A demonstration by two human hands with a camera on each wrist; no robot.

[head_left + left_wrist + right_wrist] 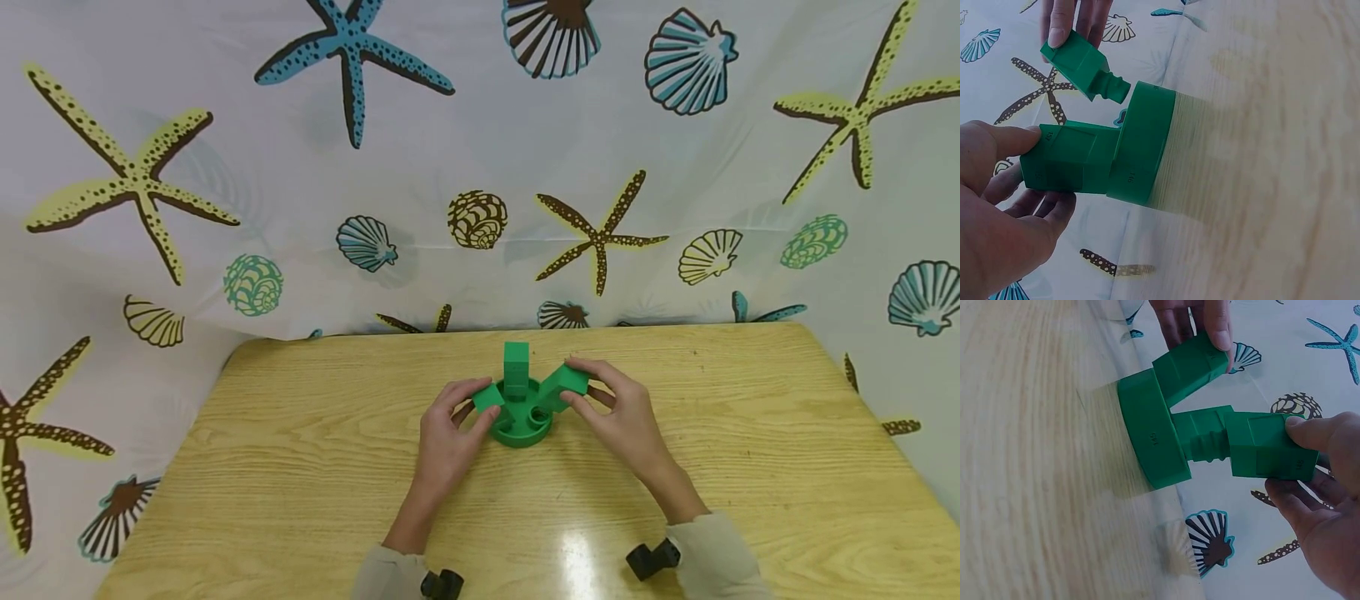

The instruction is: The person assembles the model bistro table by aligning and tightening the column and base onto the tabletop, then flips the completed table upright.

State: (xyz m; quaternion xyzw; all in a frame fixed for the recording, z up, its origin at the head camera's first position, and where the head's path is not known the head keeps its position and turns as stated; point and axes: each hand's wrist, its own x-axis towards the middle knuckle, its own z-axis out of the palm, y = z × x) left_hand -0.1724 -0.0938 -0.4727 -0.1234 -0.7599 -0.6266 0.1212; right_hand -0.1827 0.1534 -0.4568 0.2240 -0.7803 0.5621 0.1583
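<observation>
A round green base (522,442) with a raised rim sits on the table. My left hand (448,437) pinches a green block (488,398) between thumb and fingers; the block leans outward at the base's left side, its lower end inside the rim. With thumb and fingertips my right hand (628,419) grips another green block (567,382), tilted over the right side of the base. In the left wrist view this block (1079,62) shows a threaded stub (1113,87) just clear of the rim. A third green block (516,367) stands upright at the back of the base, untouched.
The wooden table (315,467) extends around the base on all sides. Behind it hangs a white cloth (435,158) printed with starfish and shells, meeting the table's back edge. Dark wrist cameras (652,558) sit at both sleeves.
</observation>
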